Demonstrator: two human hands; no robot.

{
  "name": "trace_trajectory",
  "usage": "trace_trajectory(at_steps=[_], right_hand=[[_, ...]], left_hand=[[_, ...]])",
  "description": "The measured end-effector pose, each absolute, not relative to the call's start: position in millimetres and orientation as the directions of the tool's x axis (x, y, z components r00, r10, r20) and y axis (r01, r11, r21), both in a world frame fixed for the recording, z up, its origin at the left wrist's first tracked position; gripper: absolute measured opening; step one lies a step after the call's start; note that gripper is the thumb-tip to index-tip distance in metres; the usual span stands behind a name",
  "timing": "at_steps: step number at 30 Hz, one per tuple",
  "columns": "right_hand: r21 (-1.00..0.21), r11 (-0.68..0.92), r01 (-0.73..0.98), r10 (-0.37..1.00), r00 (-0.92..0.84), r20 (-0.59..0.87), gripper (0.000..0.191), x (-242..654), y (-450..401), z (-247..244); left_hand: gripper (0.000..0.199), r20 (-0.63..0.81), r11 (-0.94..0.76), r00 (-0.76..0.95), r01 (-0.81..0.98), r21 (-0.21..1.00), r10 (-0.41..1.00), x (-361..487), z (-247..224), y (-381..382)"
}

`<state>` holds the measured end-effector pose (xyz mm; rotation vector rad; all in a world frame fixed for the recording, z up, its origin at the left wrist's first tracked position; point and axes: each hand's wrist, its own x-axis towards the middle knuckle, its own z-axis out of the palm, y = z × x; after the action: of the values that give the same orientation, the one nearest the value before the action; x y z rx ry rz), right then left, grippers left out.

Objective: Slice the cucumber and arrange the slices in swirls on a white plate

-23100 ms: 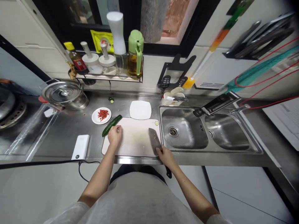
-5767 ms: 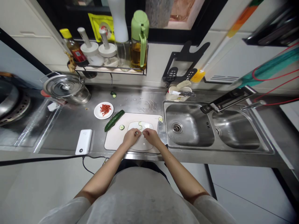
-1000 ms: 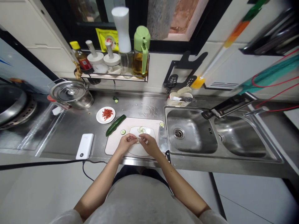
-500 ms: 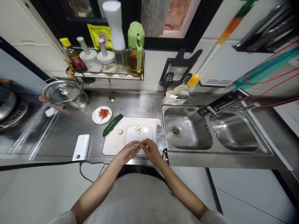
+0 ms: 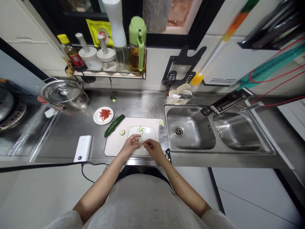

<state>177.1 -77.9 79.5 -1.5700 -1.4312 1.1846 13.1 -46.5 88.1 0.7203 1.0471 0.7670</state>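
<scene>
Over the near part of a white plate (image 5: 150, 133), my left hand (image 5: 130, 144) pinches a small pale cucumber piece (image 5: 140, 141). The fingertips of my right hand (image 5: 152, 148) are pressed together at the right side of that piece; whether they grip it is too small to tell. Thin cucumber slices (image 5: 141, 129) lie in a curved pattern on the plate. The plate rests on a pale cutting board (image 5: 114, 148), with a whole cucumber (image 5: 114, 126) at its left edge, a round slice (image 5: 122, 132) beside the plate and a cleaver (image 5: 163, 138) at the right.
A small plate of red pieces (image 5: 96, 117) and a white power bank (image 5: 83, 149) are on the left. A lidded steel pot (image 5: 79, 101) stands behind them. On the right is a double sink (image 5: 193, 127); bottles (image 5: 137, 47) stand on a wall rack.
The hands have drawn slightly apart, and the pale cucumber piece now shows between them. My left hand has turned and risen a little. The whole view has shifted slightly.
</scene>
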Motion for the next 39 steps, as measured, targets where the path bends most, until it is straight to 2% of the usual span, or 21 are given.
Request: trace_trajectory(at_steps=[6, 14, 17, 20, 24, 32, 39], right_hand=[[-0.906, -0.255, 0.338, 0.962, -0.005, -0.273, 0.017, 185, -89, 64], [-0.741, -0.296, 0.603, 0.945, 0.073, -0.319, 0.016, 202, -87, 50], [-0.648, -0.304, 0.698, 0.936, 0.09, -0.342, 0.016, 205, -80, 46], [-0.55, -0.303, 0.778, 0.926, 0.106, -0.361, 0.018, 206, -73, 46], [-0.465, -0.279, 0.84, 0.927, 0.11, -0.359, 0.019, 207, -66, 46], [-0.419, -0.234, 0.877, 0.947, 0.107, -0.304, 0.016, 209, -66, 39], [-0.39, -0.335, 0.858, 0.922, 0.212, -0.325, 0.015, 208, -67, 35]], left_hand=[[0.048, -0.427, 0.489, 0.342, -0.118, 0.865, 0.837, 21, 67, -51], [0.042, -0.368, 0.375, 0.35, 0.052, 0.926, 0.861, 43, 27, -49], [0.04, -0.328, 0.261, 0.324, 0.232, 0.937, 0.888, 51, 21, -43], [0.04, -0.282, 0.148, 0.307, 0.394, 0.907, 0.909, 57, 21, -35], [0.041, -0.218, 0.033, 0.32, 0.496, 0.867, 0.922, 64, 23, -26], [0.043, -0.148, -0.135, 0.383, 0.62, 0.773, 0.912, 69, 21, -17], [0.037, -0.105, -0.212, 0.425, 0.633, 0.745, 0.899, 72, 18, -17]])
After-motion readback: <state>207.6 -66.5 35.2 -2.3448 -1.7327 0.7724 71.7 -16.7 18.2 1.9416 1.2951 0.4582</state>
